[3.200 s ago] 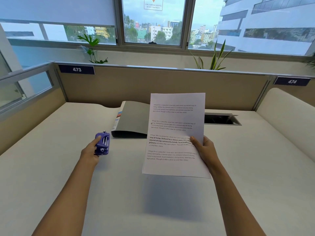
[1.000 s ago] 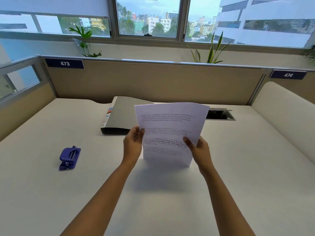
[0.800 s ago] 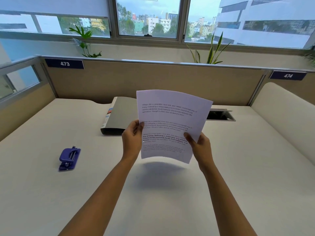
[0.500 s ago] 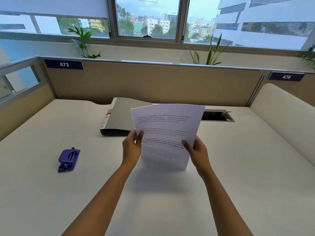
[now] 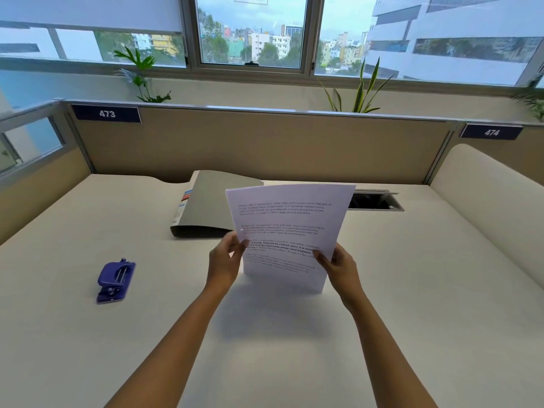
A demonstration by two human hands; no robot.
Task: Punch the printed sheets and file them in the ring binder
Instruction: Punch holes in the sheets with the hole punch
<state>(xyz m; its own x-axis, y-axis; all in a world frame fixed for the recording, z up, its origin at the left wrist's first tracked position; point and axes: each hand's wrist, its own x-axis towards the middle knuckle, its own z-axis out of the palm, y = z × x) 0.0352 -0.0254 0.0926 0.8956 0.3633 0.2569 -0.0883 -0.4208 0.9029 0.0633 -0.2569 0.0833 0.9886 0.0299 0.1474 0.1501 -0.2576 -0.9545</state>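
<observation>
I hold the printed sheets (image 5: 287, 228) upright in the middle of the desk, their bottom edge resting on the desktop. My left hand (image 5: 225, 260) grips their left edge and my right hand (image 5: 338, 265) grips their right edge. A grey ring binder (image 5: 209, 206) lies shut behind the sheets, partly hidden by them. The purple hole punch (image 5: 115, 280) lies on the desk to the left, well apart from my left hand.
The white desk (image 5: 412, 304) is bounded by a tan partition (image 5: 265, 142) at the back and a padded divider (image 5: 494, 184) on the right. A cable slot (image 5: 375, 201) opens in the desk behind the sheets.
My left hand set the hole punch down on the left and took the sheets' left edge. The sheets were lifted and then lowered, and their bottom edge now rests on the desk.
</observation>
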